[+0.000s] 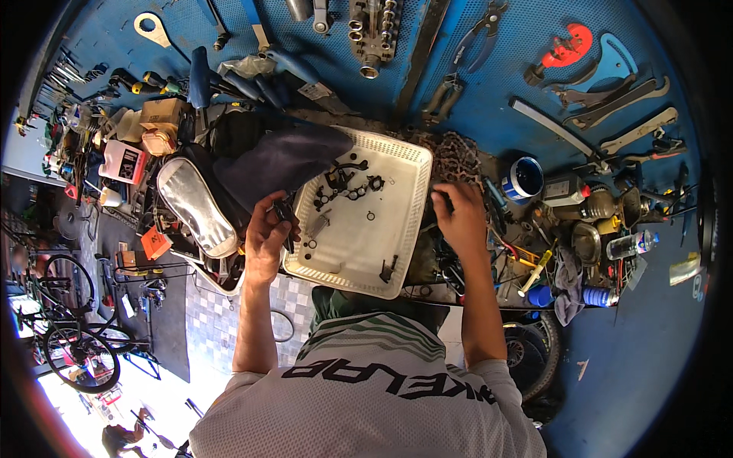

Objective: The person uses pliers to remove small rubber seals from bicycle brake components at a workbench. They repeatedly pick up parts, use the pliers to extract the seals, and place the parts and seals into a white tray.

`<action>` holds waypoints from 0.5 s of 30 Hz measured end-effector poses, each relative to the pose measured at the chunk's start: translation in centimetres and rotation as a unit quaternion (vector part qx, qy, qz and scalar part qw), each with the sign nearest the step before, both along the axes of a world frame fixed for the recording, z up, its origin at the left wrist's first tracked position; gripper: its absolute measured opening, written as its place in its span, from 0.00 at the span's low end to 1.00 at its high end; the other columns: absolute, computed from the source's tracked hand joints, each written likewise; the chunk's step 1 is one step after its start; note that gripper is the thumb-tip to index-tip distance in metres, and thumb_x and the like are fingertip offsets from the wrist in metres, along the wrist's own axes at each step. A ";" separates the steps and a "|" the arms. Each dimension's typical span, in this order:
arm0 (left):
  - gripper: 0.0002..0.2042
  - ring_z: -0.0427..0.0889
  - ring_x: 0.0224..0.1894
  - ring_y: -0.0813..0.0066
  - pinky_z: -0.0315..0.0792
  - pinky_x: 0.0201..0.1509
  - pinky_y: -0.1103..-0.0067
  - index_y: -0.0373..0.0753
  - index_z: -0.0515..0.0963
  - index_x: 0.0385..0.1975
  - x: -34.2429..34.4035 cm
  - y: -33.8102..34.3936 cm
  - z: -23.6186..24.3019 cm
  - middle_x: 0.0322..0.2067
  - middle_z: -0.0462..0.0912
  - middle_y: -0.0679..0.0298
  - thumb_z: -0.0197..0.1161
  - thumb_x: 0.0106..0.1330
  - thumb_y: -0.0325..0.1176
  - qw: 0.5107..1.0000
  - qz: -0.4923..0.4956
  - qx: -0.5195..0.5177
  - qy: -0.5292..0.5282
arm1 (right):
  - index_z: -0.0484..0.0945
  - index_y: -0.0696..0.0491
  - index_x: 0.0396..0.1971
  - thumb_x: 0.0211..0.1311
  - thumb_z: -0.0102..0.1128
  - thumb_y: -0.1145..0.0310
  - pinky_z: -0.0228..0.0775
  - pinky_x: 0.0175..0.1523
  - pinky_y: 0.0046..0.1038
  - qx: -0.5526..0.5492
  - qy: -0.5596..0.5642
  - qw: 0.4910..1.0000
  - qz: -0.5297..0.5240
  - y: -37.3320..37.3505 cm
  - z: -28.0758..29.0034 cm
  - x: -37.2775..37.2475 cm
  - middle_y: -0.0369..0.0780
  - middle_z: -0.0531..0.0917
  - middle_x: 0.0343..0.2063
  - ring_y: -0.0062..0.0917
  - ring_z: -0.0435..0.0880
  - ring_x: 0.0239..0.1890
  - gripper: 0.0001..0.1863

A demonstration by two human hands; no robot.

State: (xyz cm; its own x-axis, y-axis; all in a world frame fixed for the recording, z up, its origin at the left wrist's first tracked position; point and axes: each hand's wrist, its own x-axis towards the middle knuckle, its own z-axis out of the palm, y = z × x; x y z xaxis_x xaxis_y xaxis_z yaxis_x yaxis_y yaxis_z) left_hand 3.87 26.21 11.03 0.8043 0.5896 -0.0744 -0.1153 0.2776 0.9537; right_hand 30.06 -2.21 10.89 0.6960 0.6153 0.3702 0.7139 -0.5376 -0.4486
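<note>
A white plastic basket (422,221) with perforated sides lies in front of me on the cluttered bench. Inside it are several small black metal parts (336,180), a small ring (371,216) and a dark piece (389,269) near its front right corner. At the basket's left rim, my left hand (265,238) is closed around a small black part (285,212), held between thumb and fingers. My right hand (463,216) is just beyond the right rim, its fingers curled; a dark spot shows between them, but what they hold, if anything, is unclear.
A dark cloth (279,164) overlaps the basket's back left corner, beside a silver-topped case (195,206). Behind the right hand lie heaped chains (450,156) and a blue tub (524,179). Tools hang on the blue pegboard (427,23). Bicycles (80,355) stand at far left.
</note>
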 end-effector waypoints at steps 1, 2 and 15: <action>0.29 0.82 0.40 0.78 0.80 0.45 0.78 0.33 0.67 0.72 0.2 0.0 0.0 0.43 0.83 0.62 0.67 0.72 0.26 1.000 0.005 -0.007 -0.005 | 0.85 0.51 0.43 0.67 0.72 0.68 0.76 0.55 0.45 0.014 -0.008 1.000 0.020 0.9 0.4 -0.1 0.42 0.88 0.41 0.45 0.83 0.47 0.08; 0.29 0.82 0.40 0.78 0.79 0.44 0.78 0.33 0.67 0.72 0.4 -0.1 0.0 0.42 0.83 0.62 0.68 0.72 0.26 1.000 0.012 -0.018 -0.009 | 0.85 0.51 0.43 0.67 0.72 0.68 0.76 0.55 0.45 0.029 -0.016 0.999 0.040 1.8 0.7 -0.3 0.42 0.87 0.41 0.44 0.83 0.47 0.08; 0.20 0.74 0.25 0.86 0.70 0.29 0.83 0.32 0.82 0.59 3.0 -2.8 1.8 0.31 0.78 0.72 0.72 0.67 0.18 0.991 -0.087 -0.033 0.093 | 0.87 0.50 0.51 0.66 0.73 0.66 0.75 0.63 0.40 -0.114 0.032 0.986 0.119 7.6 -2.3 -2.7 0.39 0.87 0.48 0.37 0.83 0.56 0.15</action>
State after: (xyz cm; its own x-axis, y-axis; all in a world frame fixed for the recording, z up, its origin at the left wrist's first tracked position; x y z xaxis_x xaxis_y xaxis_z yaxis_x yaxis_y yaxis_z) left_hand 6.88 23.46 12.82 0.8626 0.4314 -0.2643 0.1156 0.3404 0.9331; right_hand 27.37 5.41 8.59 0.5394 0.8261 0.1635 0.8062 -0.4505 -0.3836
